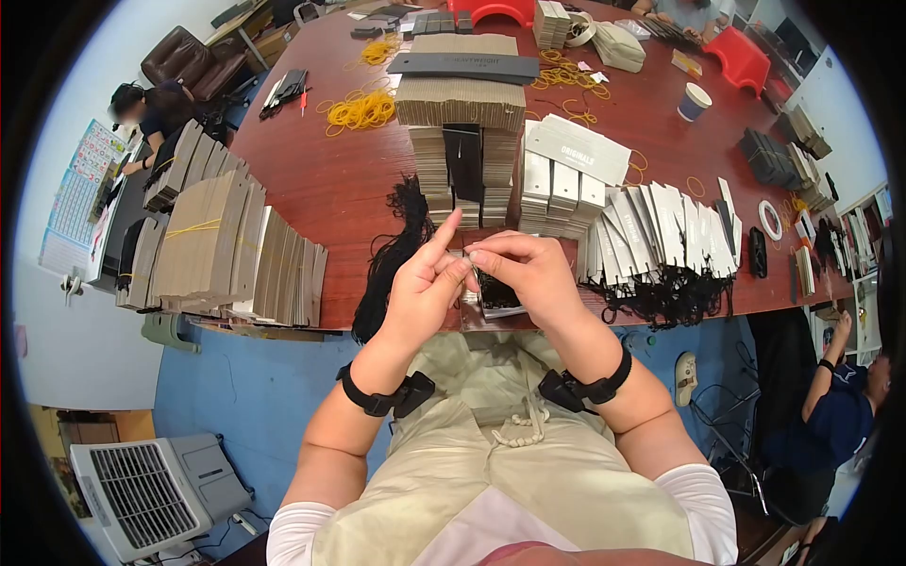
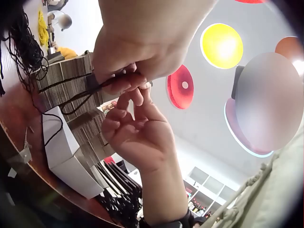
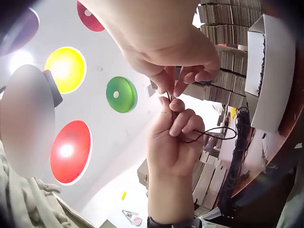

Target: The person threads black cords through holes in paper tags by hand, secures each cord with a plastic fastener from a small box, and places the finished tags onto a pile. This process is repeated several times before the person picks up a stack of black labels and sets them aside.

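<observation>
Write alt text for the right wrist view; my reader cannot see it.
A person's left hand grips a thin black cord, a loop jutting out, while the right hand pinches it. Nearby are stacks of thin grey-brown cards and a white rectangular box.

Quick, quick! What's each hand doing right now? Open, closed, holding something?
Left hand: closed, holding a looped black cord.
Right hand: closed, fingertips pinching black cord too.
</observation>
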`<state>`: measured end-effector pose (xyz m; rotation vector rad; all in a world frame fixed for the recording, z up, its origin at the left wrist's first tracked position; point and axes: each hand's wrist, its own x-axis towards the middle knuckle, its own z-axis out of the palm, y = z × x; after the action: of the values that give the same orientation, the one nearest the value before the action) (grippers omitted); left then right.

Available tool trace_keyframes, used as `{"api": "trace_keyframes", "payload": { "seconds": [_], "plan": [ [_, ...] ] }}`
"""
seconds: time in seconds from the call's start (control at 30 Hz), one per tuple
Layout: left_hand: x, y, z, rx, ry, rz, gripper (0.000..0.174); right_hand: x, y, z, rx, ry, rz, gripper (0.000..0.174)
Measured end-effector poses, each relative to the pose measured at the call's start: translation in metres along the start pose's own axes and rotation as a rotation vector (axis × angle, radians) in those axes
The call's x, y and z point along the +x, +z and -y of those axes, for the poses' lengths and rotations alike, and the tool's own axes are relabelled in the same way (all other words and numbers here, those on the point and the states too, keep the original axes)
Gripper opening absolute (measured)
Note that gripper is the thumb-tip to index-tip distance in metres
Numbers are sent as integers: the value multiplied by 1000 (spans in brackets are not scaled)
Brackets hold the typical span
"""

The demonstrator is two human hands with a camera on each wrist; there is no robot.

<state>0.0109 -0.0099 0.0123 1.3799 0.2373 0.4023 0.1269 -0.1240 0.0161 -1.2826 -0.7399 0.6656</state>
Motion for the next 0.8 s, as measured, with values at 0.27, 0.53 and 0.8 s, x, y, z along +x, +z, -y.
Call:
{"api": "trace_keyframes", "payload": {
  "seconds": [0.27, 0.53, 0.8],
  "plan": [
    [-2, -3, 4, 215, 82, 71, 56, -2, -2, 1, 266, 206, 61, 15],
    [-3, -1, 4, 152, 90, 60, 43, -1, -8, -12, 225, 204, -34, 17],
    [0, -1, 11, 243, 130, 60, 38, -7, -10, -7, 246, 206, 57, 22]
  ]
}}
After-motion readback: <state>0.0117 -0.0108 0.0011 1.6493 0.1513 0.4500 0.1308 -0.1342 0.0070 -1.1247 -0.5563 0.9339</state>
